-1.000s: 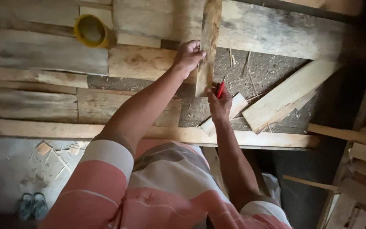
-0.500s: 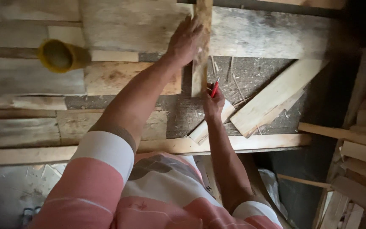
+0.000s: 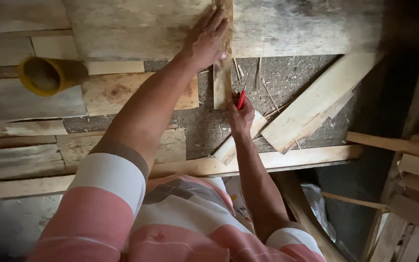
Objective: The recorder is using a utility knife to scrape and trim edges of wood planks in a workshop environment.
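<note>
My left hand (image 3: 206, 38) lies flat with fingers spread on a narrow upright wooden strip (image 3: 223, 73), pressing it against a wide pale plank (image 3: 136, 26). My right hand (image 3: 241, 116) is closed around a red pencil (image 3: 241, 99), whose tip sits at the lower end of the strip. Both arms reach forward from striped pink and white sleeves.
A yellow cup (image 3: 49, 75) lies on its side at the left on the boards. Loose offcuts (image 3: 316, 104) rest on the dusty work surface (image 3: 277, 77) to the right. A long batten (image 3: 267, 160) runs along the near edge. Stacked wooden slats (image 3: 413, 194) fill the lower right.
The view has shifted so everything sits lower in frame. My left hand slid farther up the strip and flattened; my right hand with the pencil stayed at the strip's lower end.
</note>
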